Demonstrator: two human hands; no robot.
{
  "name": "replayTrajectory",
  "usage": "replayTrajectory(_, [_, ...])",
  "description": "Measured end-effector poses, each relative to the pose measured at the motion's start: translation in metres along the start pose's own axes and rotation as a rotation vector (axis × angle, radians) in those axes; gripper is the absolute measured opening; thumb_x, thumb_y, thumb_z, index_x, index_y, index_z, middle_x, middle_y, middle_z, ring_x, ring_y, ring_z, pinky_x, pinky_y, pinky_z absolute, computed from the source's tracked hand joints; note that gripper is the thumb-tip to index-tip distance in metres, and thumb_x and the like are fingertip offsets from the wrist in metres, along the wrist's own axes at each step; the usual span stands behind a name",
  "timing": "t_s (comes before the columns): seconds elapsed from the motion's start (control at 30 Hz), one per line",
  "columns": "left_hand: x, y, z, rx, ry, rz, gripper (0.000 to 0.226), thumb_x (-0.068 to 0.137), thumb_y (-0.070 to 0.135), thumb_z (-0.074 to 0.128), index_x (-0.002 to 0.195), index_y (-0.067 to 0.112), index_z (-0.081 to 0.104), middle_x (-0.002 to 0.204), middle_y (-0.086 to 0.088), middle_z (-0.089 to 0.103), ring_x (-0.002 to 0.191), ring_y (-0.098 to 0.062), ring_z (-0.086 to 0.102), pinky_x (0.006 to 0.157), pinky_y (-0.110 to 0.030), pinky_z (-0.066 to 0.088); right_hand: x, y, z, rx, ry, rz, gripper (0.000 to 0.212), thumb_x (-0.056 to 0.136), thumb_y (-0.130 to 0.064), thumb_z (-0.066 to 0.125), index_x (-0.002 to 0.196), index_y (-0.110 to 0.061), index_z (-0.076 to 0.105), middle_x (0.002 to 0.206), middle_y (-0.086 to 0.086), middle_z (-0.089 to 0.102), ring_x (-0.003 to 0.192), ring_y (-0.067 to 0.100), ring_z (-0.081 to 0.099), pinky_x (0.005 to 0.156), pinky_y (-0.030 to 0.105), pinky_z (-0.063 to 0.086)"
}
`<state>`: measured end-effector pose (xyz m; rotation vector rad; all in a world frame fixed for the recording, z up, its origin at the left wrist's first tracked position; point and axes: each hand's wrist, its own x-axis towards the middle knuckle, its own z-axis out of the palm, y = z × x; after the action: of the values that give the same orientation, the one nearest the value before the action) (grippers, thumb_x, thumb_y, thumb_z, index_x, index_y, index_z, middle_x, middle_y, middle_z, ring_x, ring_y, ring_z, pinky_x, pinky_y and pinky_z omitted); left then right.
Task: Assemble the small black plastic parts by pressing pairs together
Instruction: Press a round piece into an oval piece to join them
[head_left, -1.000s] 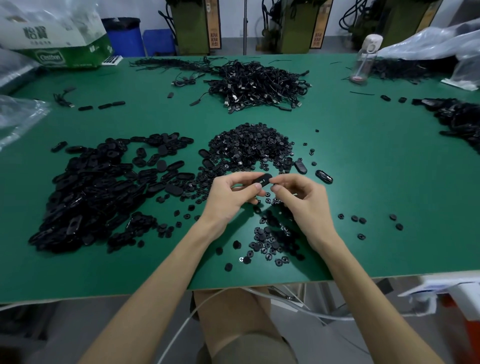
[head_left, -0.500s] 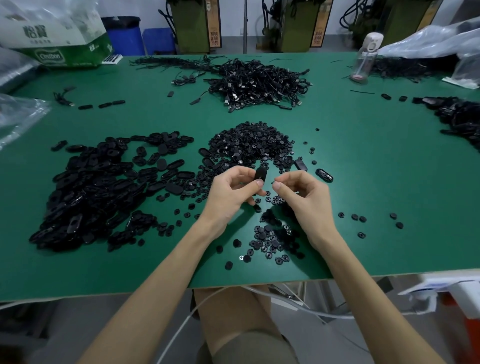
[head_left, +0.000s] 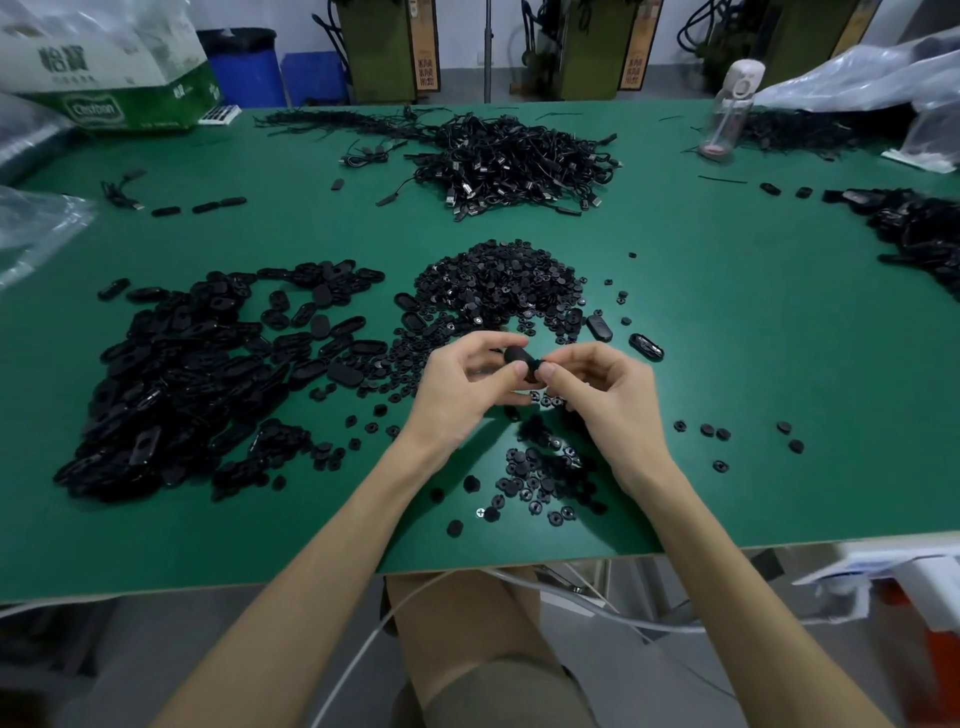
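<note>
The left hand (head_left: 462, 395) pinches a smooth, matte black oval part (head_left: 519, 357) between thumb and curled fingers, held just above the flat green table (head_left: 753, 322). The right hand (head_left: 608, 400) closes thumb and forefinger on the part's right end; whether a second piece sits between them cannot be told. A broad heap of oblong shells (head_left: 182, 374) lies to the left, and a mound of small round discs (head_left: 498, 286) ahead. Tangled cables (head_left: 519, 161) lie far back. The widest stretch of green lies right of the hands, running to the near edge.
</note>
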<state>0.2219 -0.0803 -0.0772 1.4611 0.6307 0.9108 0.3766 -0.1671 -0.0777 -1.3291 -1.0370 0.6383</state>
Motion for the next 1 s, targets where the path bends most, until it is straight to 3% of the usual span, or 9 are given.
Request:
replayTrajectory(0.2, [-0.0005,-0.0013,-0.0006,-0.038,-0.002,-0.012,0.018,0.098,-0.005,0.063,0.115,-0.004,0.068,0.106,-0.017,0.077,0.097,-0.033,0.077,0.085,-0.04,0.064,-0.0006,-0.0012,0.0004,-0.089,0.07,0.006,0.005,0.091,-0.014,0.078,0.094,-0.017,0.076,0.085,-0.002,0.076,0.076,0.008,0.067,0.074,0.023,0.053])
replayTrajectory(0.43, [0.0003,-0.0007,0.0017,0.009,0.016,-0.042,0.016,0.095,-0.001,0.07,0.11,-0.007,0.07,0.108,-0.019,0.074,0.097,-0.029,0.077,0.086,-0.033,0.062,-0.0018,-0.0052,0.003,-0.186,0.066,-0.021,0.006,0.09,-0.015,0.078,0.091,-0.021,0.076,0.081,-0.007,0.075,0.074,0.005,0.066,0.071,0.02,0.052])
replayTrajectory(0.77, [-0.0017,0.0037,0.0043,0.028,-0.019,-0.058,0.02,0.099,0.0,0.064,0.115,-0.011,0.069,0.109,-0.024,0.074,0.097,-0.03,0.077,0.091,-0.035,0.062,-0.0032,-0.0075,0.0044,-0.261,0.062,-0.035,0.01,0.088,-0.01,0.077,0.087,-0.02,0.076,0.078,-0.004,0.073,0.075,0.021,0.066,0.07,0.036,0.056])
replayTrajectory(1.0, [-0.0013,0.0042,0.0021,0.136,-0.027,-0.035,0.019,0.098,0.005,0.067,0.111,-0.008,0.072,0.101,-0.017,0.078,0.088,-0.029,0.077,0.086,-0.033,0.062,-0.0045,-0.0061,0.006,-0.287,0.096,-0.061,0.011,0.088,-0.015,0.081,0.088,-0.019,0.071,0.077,-0.007,0.071,0.07,0.007,0.064,0.064,0.017,0.05])
